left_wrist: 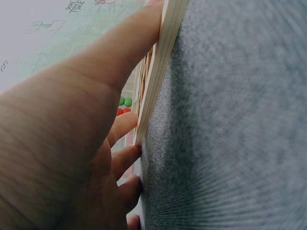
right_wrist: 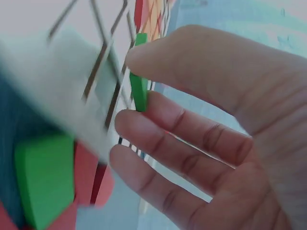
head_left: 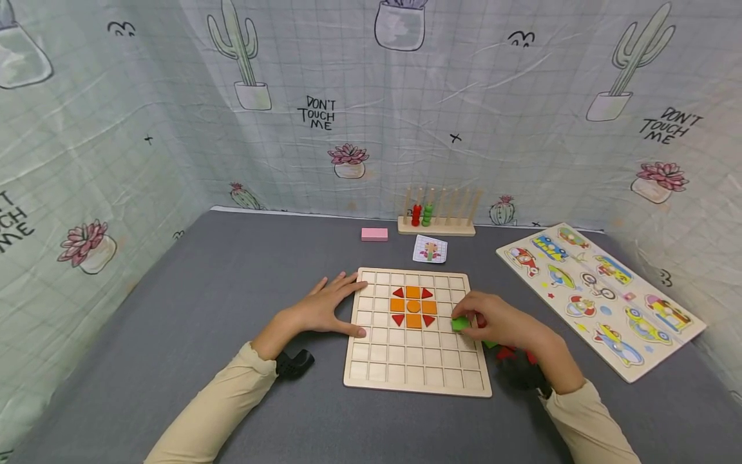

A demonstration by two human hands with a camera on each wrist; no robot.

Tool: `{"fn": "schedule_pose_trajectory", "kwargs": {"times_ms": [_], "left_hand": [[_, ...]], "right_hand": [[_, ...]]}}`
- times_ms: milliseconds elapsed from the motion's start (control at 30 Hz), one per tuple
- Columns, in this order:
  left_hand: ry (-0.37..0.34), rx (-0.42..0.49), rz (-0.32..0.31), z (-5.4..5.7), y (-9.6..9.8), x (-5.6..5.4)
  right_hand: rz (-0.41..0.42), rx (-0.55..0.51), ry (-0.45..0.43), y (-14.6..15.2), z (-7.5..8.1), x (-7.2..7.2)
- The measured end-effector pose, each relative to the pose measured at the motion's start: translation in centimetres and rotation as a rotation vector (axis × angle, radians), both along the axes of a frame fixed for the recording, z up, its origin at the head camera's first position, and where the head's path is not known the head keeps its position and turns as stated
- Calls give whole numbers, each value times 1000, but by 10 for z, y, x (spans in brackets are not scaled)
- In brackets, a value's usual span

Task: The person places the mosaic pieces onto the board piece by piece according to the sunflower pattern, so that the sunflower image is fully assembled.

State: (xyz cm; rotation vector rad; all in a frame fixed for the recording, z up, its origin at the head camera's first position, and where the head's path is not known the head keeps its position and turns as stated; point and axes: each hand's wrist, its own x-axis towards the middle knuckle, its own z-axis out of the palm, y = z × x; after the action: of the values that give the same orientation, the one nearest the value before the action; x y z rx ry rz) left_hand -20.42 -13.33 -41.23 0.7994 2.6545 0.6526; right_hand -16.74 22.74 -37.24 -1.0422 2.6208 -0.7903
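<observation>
A wooden grid board (head_left: 377, 375) lies in front of me. Orange squares (head_left: 413, 292) surround an orange disc (head_left: 413, 307) on it, with red triangles (head_left: 398, 319) at the corners of this pattern. My left hand (head_left: 321, 309) is spread at the board's left edge, its thumb and a finger touching the rim. Over the right-hand cells, my right hand (head_left: 501, 319) pinches a green tile (head_left: 460, 323) between thumb and fingers. In the right wrist view the tile (right_wrist: 139, 93) stands on edge close to the grid, partly hidden by the thumb.
Loose red pieces (head_left: 506, 353) and a green piece (right_wrist: 45, 177) lie beside the board, under my right wrist. Behind it are a patterned card (head_left: 430, 249), a pink block (head_left: 374, 234) and a peg rack (head_left: 458, 229) with red and green beads. A picture puzzle board (head_left: 556, 293) lies right.
</observation>
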Motion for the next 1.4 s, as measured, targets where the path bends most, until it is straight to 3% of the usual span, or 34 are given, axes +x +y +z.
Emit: {"fn": "schedule_pose_trajectory", "kwargs": {"times_ms": [233,567,1067,1400], "left_hand": [[4,4,-2,-1,-1,-1],[-1,-2,2,0,-1,0],[-14,-6,-1,2,1,-1],[-10,-1,3,1,0,-1]], "right_hand": [[66,-27,-63,-23,-2,7],[119,-40,-49,-47,-8,14],[28,-36,-46,-61,-11,20],[15,-15,72,-67,-18,19]]}}
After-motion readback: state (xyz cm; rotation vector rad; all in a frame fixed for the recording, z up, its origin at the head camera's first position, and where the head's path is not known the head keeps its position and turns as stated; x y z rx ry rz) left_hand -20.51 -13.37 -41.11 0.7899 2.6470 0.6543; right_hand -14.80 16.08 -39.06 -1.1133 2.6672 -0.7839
